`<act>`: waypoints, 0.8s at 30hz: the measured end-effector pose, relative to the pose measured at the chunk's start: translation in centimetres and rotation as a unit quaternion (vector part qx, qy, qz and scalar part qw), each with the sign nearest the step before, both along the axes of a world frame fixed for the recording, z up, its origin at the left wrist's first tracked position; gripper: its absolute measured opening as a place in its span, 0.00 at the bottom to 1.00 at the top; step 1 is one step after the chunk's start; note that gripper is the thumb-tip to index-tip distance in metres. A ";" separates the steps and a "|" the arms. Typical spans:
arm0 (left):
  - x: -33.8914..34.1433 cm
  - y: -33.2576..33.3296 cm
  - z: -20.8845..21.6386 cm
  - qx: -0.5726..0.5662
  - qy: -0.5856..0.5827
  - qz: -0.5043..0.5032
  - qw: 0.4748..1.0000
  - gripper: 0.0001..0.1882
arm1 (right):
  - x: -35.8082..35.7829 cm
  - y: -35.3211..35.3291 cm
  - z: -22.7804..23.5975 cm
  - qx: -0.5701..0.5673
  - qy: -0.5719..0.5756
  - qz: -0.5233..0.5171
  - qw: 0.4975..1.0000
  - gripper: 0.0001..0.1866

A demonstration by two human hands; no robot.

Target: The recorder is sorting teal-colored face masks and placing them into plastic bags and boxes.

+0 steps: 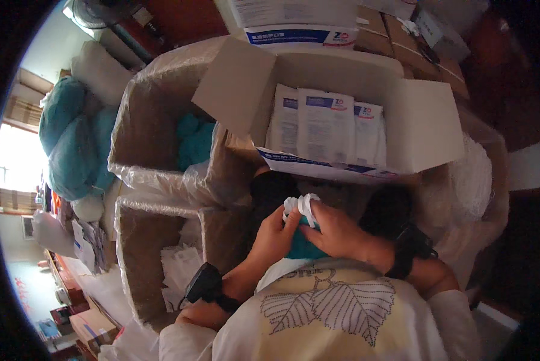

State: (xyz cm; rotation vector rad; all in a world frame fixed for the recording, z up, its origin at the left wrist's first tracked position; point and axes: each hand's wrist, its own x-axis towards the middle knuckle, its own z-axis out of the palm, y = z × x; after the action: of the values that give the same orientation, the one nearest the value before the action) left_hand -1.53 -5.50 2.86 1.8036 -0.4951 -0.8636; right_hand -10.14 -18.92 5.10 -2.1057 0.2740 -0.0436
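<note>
Close to my chest, both hands grip a small teal bundle with white loops [306, 239] that looks like face masks with ear loops. My left hand [271, 236] pinches its left side, thumb pointing up by the white loops. From the right, my right hand [337, 231] closes on it with bent fingers. My fingers hide much of the bundle. Just beyond the hands stands an open white carton [426, 123], flaps spread, with several flat white-and-blue packs [325, 126] upright in it.
On the left are two plastic-lined boxes: the far one [131, 147] holds teal pieces [193, 141], the near one [128, 265] white packets [179, 268]. Stuffed teal bags [74, 144] lie beyond. A plastic-lined container [492, 180] with white mesh-like material [471, 180] stands at right. Brown cartons [375, 27] sit behind.
</note>
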 end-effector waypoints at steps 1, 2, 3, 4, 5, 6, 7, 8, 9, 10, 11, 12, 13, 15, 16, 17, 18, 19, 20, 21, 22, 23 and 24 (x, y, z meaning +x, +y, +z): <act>0.0 -0.1 0.0 0.027 -0.035 -0.007 0.999 0.18 | 0.0 0.0 -0.6 0.063 -0.019 -0.017 0.998 0.17; 0.0 -0.3 0.1 0.054 -0.071 -0.014 0.996 0.17 | 0.0 0.0 -1.3 0.127 -0.037 -0.035 0.991 0.16; 0.0 -0.5 0.2 0.082 -0.105 -0.022 0.991 0.16 | 0.1 -0.2 -1.7 0.189 -0.054 -0.053 0.979 0.16; 0.1 -0.6 0.1 0.076 -0.134 -0.018 0.988 0.15 | 0.3 -0.3 -1.7 0.271 -0.024 -0.083 0.959 0.15; 0.2 -0.6 0.0 0.071 -0.163 -0.016 0.984 0.14 | 0.5 -0.5 -1.7 0.349 0.007 -0.113 0.930 0.15; 0.3 -0.6 -0.1 0.065 -0.192 -0.014 0.979 0.13 | 0.9 -0.8 -1.7 0.425 0.038 -0.143 0.893 0.14; 0.7 -0.4 0.0 0.073 -0.181 -0.010 0.981 0.13 | 1.5 -1.2 -0.2 0.512 0.038 -0.158 0.844 0.11; 1.3 -0.2 0.3 0.078 -0.168 -0.010 0.983 0.12 | 1.8 -1.8 0.5 0.592 0.006 -0.148 0.792 0.11; 1.7 0.0 0.6 0.082 -0.156 -0.010 0.984 0.12 | 1.9 -2.6 1.0 0.666 -0.025 -0.137 0.733 0.11; 1.9 0.0 0.9 0.071 -0.148 -0.007 0.986 0.12 | 1.9 -3.3 1.1 0.735 -0.057 -0.125 0.664 0.11; 2.1 0.0 1.2 0.060 -0.141 -0.003 0.988 0.12 | 1.9 -3.8 1.2 0.761 -0.059 -0.068 0.642 0.10; 2.3 0.1 1.4 0.049 -0.133 0.000 0.990 0.12 | 2.0 -3.9 1.6 0.693 -0.019 -0.084 0.716 0.10; 2.4 0.1 1.6 0.048 -0.154 -0.008 0.987 0.11 | 2.0 -4.1 2.3 0.616 0.021 -0.100 0.781 0.10; 2.7 0.4 2.0 0.045 -0.196 -0.025 0.979 0.11 | 2.1 -3.8 2.1 0.381 -0.001 -0.065 0.922 0.12; 2.7 0.2 2.5 0.041 -0.236 -0.053 0.969 0.10 | 2.2 -3.3 1.4 0.215 -0.064 -0.019 0.974 0.13; 2.7 0.1 3.2 0.035 -0.276 -0.081 0.957 0.10 | 2.1 -3.0 1.1 0.040 -0.122 0.029 0.991 0.15; 2.8 0.0 3.5 0.030 -0.315 -0.108 0.942 0.09 | 1.6 -2.9 1.2 -0.001 -0.045 0.102 0.994 0.17; 2.9 0.6 3.4 0.048 -0.325 -0.128 0.936 0.09 | 1.4 -2.7 2.2 -0.041 0.032 0.179 0.982 0.18; 3.0 1.5 2.9 0.066 -0.336 -0.149 0.928 0.09 | 1.2 -2.6 3.0 -0.082 0.108 0.252 0.958 0.20; 2.9 2.2 2.6 0.085 -0.346 -0.169 0.919 0.09 | 0.8 -2.6 3.4 -0.057 0.137 0.279 0.949 0.21; 2.6 2.6 2.7 0.064 -0.318 -0.171 0.930 0.09 | 0.2 -2.5 3.8 -0.032 0.169 0.301 0.938 0.22; 2.2 3.1 2.8 0.044 -0.289 -0.173 0.940 0.09 | -0.5 -2.5 4.1 -0.005 0.200 0.323 0.925 0.24; 1.7 3.5 3.0 0.024 -0.260 -0.175 0.949 0.09 | -1.2 -2.6 4.4 -0.004 0.211 0.330 0.920 0.24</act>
State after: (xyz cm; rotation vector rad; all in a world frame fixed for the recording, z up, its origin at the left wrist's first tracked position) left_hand 0.19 -2.00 5.84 2.0222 -1.1685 -0.6229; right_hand -11.33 -21.49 9.45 -2.0969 -0.1980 0.8165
